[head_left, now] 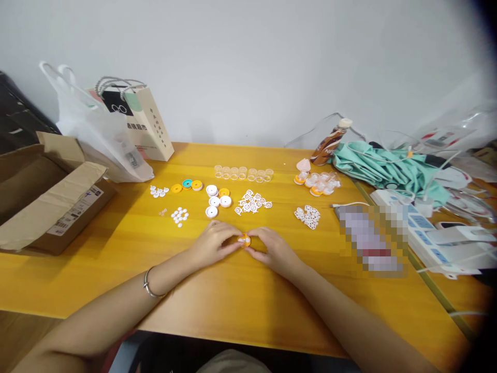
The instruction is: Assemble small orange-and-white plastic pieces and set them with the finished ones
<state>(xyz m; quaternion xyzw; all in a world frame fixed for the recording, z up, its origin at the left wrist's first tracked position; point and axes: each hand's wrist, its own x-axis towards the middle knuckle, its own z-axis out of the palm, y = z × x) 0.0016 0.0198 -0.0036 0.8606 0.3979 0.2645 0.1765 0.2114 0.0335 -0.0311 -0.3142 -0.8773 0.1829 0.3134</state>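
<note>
My left hand [217, 241] and my right hand [275, 251] meet low over the middle of the table. Between their fingertips they pinch a small round orange piece with white parts [244, 240] inside it. Just beyond the fingers lie a pile of white gear-like plastic parts [254, 202] and a cluster of white round caps [213, 201] with an orange one among them. Clear plastic cups [243, 173] stand in a row further back. Farther right is a heap of lacy white plastic pieces [307, 216]. Behind it sit several orange-based pieces with clear domes [321, 184].
Small white discs [179, 216] and orange and teal rings [187, 184] lie to the left. A cardboard box [77, 207], plastic bag [97, 134] and paper bag [155, 129] stand at far left. On the right are a bottle [330, 142], green umbrella [388, 166], phone [368, 238] and power strip [419, 233].
</note>
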